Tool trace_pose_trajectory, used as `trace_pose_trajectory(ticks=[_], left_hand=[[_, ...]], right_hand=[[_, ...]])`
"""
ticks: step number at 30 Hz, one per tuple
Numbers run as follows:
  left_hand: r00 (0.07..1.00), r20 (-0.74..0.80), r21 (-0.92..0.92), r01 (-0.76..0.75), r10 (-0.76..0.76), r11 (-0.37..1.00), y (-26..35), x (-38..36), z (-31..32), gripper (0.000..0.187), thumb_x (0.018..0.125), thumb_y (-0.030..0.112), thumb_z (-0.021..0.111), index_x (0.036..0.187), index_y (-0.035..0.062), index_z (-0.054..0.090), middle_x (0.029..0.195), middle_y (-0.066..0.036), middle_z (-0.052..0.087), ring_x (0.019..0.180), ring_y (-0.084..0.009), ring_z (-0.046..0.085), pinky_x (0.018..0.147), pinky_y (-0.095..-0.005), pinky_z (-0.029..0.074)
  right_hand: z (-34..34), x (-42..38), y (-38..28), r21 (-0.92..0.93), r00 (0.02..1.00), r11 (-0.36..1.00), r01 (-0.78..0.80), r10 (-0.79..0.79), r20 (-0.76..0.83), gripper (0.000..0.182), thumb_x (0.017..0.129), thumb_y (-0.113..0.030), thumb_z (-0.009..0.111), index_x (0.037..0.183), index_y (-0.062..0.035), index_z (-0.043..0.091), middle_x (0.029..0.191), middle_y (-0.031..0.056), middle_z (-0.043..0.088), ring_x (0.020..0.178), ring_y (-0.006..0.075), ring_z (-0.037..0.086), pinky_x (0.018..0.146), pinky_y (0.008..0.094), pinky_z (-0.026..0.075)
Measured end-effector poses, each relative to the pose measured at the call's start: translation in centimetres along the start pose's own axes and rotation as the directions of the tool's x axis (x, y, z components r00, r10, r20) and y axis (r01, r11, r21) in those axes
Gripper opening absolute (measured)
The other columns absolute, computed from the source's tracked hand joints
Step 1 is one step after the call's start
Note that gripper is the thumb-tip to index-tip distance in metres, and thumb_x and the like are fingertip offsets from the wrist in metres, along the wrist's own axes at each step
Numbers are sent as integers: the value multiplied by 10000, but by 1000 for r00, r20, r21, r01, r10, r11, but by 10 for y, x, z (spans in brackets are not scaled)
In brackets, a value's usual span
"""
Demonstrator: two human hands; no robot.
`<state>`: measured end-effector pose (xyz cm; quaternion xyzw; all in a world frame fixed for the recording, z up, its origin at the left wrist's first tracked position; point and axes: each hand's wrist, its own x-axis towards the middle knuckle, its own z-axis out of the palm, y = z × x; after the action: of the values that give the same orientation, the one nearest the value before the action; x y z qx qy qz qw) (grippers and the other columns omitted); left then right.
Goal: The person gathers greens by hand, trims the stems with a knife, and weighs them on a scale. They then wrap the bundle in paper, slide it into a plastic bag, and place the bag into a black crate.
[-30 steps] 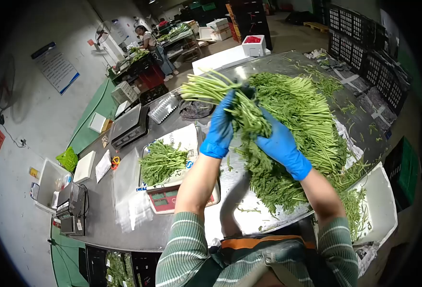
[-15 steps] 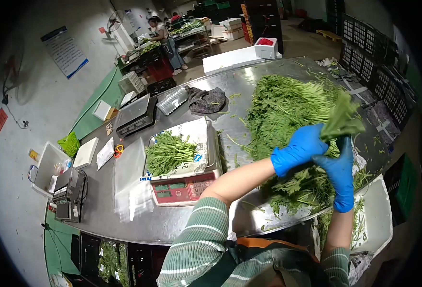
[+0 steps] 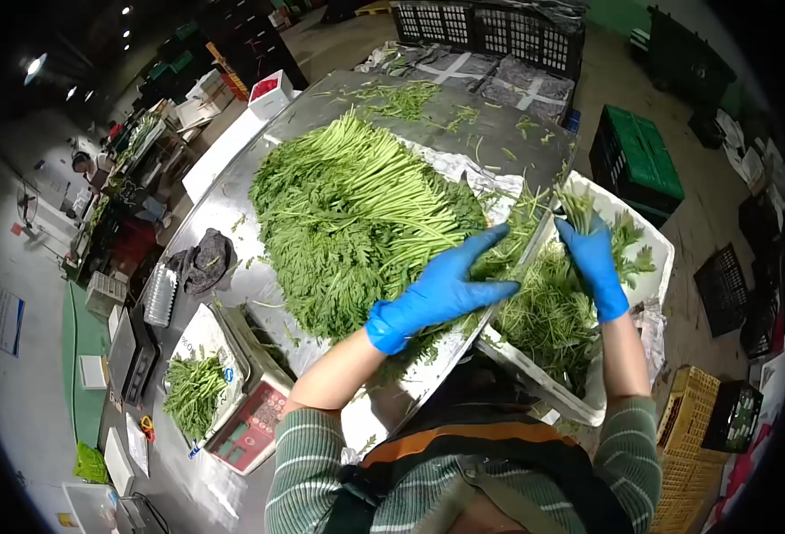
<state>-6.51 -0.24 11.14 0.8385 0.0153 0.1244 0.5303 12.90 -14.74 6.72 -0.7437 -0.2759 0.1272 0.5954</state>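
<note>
My left hand (image 3: pixel 446 289), in a blue glove, is empty with thumb and fingers spread, beside the large pile of leafy greens (image 3: pixel 348 222) on the metal table (image 3: pixel 330 93). Over the white foam box (image 3: pixel 652 267) at the table's right edge, my right hand (image 3: pixel 591 258), also gloved in blue, is closed around a bunch of greens (image 3: pixel 578 206) whose stems point away from me. More loose greens (image 3: pixel 548 311) lie inside that box.
A red and white scale (image 3: pixel 250 427) carries a smaller bunch of greens (image 3: pixel 192 392). Near it lie a dark cloth (image 3: pixel 206 262) and a clear plastic container (image 3: pixel 159 295). Green crates (image 3: pixel 637 160) and yellow crates (image 3: pixel 691 432) stand on the floor. A co-worker (image 3: pixel 94 169) is far left.
The view has turned to the right. My hands have moved apart; my left hand has opened off the bunch, and my right hand now holds greens over the foam box.
</note>
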Motion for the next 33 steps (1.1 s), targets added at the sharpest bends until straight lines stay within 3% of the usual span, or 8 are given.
trace_pose_trajectory(ticks=[7,11,15,18,24,28,30,33], left_hand=[[963,76,-423,265,-258,867,-51,38,79,731,687,280,717,1234,-45,357,1028,-155,558,889,-194,550,782,-317,451],[891,-64,-483,367,-450,795,-36,20,45,471,691,177,693,1080,-17,511,888,-79,595,768,-133,544,708,-262,448],[836,-161,-724,260,-524,638,-38,2,30,370,709,103,657,1042,13,523,862,-60,580,775,-118,539,719,-255,442],[828,-170,-734,255,-534,630,-19,-5,27,431,719,101,666,1110,21,504,908,-50,574,810,-123,537,737,-255,439],[863,-167,-736,213,-477,643,-23,-12,32,481,768,151,628,1208,55,461,1086,-47,554,971,-122,504,867,-257,379],[860,-155,-758,212,-487,616,-41,-13,30,498,748,184,638,1198,54,469,1112,-43,544,974,-125,508,873,-260,371],[806,-234,-740,215,-543,638,-29,-16,20,446,763,216,625,1159,49,507,1078,-46,567,977,-132,510,882,-264,363],[758,-89,-811,322,-646,489,-18,-15,0,405,796,222,595,1154,56,504,961,-38,588,850,-132,541,822,-269,404]], right_hand=[[38,-8,-14,570,953,813,-118,-69,296,271,812,-71,530,1070,-1,489,816,62,531,695,125,519,618,232,436],[37,44,32,847,853,200,-493,-81,515,556,828,-287,567,1275,-56,330,1127,71,503,1058,200,472,909,356,347],[88,116,119,81,931,979,-186,149,332,314,814,-227,543,1055,-25,551,957,68,589,919,212,555,733,323,440],[154,144,239,-97,829,971,218,-131,544,360,769,-173,558,1078,9,535,1060,113,585,964,251,552,802,339,442],[169,154,249,180,728,932,-313,114,676,365,879,-148,413,1228,-42,428,1247,108,463,1095,236,466,938,322,356],[115,130,174,335,674,627,-704,441,592,145,712,-66,423,815,-52,523,599,55,454,537,155,467,475,286,388],[77,115,149,587,652,294,-755,236,720,59,659,-72,426,701,-77,467,556,25,391,507,151,416,476,289,382],[44,72,92,731,853,458,-507,391,346,380,601,-91,401,951,23,496,700,70,474,532,181,439,513,306,425]])
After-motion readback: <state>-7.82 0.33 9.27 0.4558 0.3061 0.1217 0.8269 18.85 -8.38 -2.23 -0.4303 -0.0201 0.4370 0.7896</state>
